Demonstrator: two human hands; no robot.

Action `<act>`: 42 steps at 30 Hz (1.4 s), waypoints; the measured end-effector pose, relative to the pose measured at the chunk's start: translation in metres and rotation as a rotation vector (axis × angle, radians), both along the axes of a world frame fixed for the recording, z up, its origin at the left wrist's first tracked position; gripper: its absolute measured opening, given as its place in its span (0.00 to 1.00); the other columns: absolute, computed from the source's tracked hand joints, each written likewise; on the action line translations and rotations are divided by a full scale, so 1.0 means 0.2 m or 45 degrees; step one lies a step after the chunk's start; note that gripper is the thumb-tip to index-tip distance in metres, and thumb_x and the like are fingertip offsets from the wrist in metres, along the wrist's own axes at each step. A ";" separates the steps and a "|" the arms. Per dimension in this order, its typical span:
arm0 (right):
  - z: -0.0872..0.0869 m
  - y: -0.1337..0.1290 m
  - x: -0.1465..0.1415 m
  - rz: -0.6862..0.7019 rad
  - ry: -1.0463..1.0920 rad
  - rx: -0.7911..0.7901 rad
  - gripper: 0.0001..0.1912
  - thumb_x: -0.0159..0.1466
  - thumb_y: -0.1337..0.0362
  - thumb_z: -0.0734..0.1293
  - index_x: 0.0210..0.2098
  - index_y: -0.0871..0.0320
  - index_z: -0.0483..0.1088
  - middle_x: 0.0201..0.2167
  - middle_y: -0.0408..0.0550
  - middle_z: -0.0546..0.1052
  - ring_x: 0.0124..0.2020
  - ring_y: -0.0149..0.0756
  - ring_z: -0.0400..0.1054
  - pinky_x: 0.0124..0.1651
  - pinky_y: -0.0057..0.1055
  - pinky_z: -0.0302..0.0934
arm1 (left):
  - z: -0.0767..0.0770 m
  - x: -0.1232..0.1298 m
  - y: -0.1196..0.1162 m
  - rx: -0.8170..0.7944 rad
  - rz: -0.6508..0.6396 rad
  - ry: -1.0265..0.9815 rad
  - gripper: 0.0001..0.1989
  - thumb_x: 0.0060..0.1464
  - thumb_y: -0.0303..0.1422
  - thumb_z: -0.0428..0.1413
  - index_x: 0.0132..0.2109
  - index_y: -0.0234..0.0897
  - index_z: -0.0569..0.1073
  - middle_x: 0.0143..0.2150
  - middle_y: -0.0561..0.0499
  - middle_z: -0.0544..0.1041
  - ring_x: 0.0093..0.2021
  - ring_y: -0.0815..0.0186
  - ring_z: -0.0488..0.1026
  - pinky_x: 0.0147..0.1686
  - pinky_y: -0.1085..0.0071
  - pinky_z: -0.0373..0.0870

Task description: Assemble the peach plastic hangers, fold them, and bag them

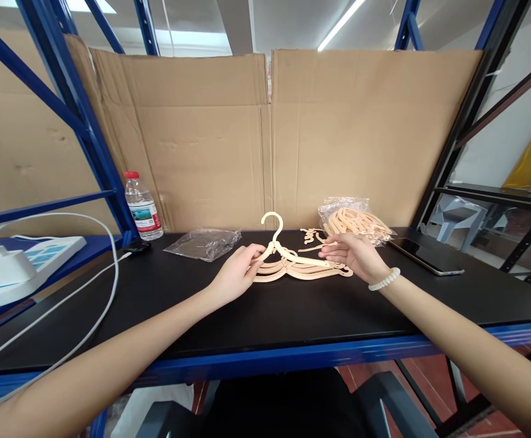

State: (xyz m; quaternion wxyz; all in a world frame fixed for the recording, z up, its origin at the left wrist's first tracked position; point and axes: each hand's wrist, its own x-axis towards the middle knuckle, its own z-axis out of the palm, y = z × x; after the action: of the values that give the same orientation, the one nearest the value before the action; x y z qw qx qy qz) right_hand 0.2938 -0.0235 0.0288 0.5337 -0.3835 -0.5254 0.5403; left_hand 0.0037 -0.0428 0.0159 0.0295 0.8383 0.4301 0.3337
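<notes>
A cream plastic clothes hanger [273, 229] stands hook up above the black tabletop. My left hand [238, 272] is closed, pinching the left shoulder of this hanger between thumb and fingers. At the other end of it is my right hand [354, 255], its fingers stretched out and loosely spread beside the hanger's right arm; whether they touch it is hard to tell. Several similar peach hangers [269, 277] lie stacked flat right beneath. Behind my right fingers are small peach hook pieces [309, 236] and a bundle of hangers [356, 222] in clear plastic.
An empty-looking clear plastic bag [204, 244] lies left of the hangers. A water bottle [143, 207] stands at the back left. To the right lies a phone [427, 257]. White cables [112, 286] loop over the left side from a power strip [50, 255]. Cardboard [201, 140] walls the back.
</notes>
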 end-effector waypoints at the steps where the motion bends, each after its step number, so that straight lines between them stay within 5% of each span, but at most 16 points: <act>1: -0.01 0.00 0.00 -0.012 -0.001 -0.025 0.09 0.56 0.60 0.69 0.32 0.61 0.71 0.30 0.54 0.79 0.36 0.42 0.76 0.43 0.36 0.70 | 0.00 0.00 0.00 -0.005 0.000 0.004 0.09 0.61 0.33 0.45 0.47 0.40 0.66 0.35 0.51 0.71 0.38 0.63 0.68 0.39 0.66 0.66; 7: -0.05 0.03 0.02 0.019 0.058 -0.129 0.20 0.48 0.66 0.76 0.37 0.54 0.67 0.35 0.48 0.79 0.43 0.41 0.74 0.48 0.39 0.68 | -0.01 -0.01 0.00 -0.042 -0.003 0.005 0.08 0.62 0.32 0.45 0.46 0.41 0.66 0.37 0.51 0.73 0.40 0.62 0.69 0.42 0.65 0.66; 14: -0.05 0.01 0.02 0.123 0.035 0.041 0.16 0.50 0.57 0.76 0.29 0.56 0.66 0.42 0.51 0.77 0.49 0.43 0.69 0.50 0.39 0.64 | -0.01 -0.01 -0.01 -0.038 0.011 -0.005 0.07 0.62 0.31 0.46 0.45 0.41 0.66 0.37 0.51 0.74 0.40 0.62 0.69 0.42 0.65 0.66; 20: -0.09 -0.03 0.05 0.145 0.008 0.045 0.17 0.47 0.59 0.79 0.27 0.58 0.69 0.30 0.43 0.74 0.32 0.30 0.66 0.35 0.27 0.61 | -0.02 -0.01 0.00 -0.050 0.011 -0.030 0.06 0.61 0.30 0.46 0.44 0.41 0.65 0.38 0.51 0.72 0.40 0.62 0.68 0.41 0.65 0.66; 27: -0.09 -0.02 0.08 0.246 0.033 -0.001 0.14 0.49 0.61 0.78 0.30 0.59 0.73 0.28 0.42 0.72 0.31 0.28 0.65 0.38 0.27 0.62 | -0.01 -0.02 -0.01 -0.034 0.007 -0.031 0.05 0.60 0.30 0.46 0.42 0.40 0.65 0.37 0.51 0.71 0.38 0.63 0.67 0.39 0.66 0.65; 35: -0.06 -0.03 0.08 0.483 0.100 -0.310 0.11 0.53 0.65 0.75 0.28 0.59 0.68 0.34 0.46 0.75 0.43 0.39 0.72 0.51 0.39 0.64 | -0.01 -0.01 0.00 -0.043 0.009 -0.043 0.05 0.60 0.32 0.46 0.41 0.40 0.65 0.37 0.51 0.71 0.38 0.63 0.68 0.38 0.66 0.65; 42: -0.05 -0.03 0.09 0.522 0.090 -0.483 0.08 0.55 0.70 0.70 0.31 0.58 0.65 0.31 0.49 0.78 0.41 0.43 0.75 0.48 0.37 0.67 | -0.01 0.00 -0.02 -0.018 -0.012 -0.031 0.04 0.60 0.31 0.46 0.41 0.40 0.65 0.36 0.51 0.70 0.37 0.64 0.68 0.38 0.67 0.65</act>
State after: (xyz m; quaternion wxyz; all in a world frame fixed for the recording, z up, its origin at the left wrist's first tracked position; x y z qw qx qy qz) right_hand 0.3119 -0.0288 0.0181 0.3497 -0.3433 -0.4626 0.7388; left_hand 0.0034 -0.0463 0.0138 0.0421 0.8359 0.4281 0.3408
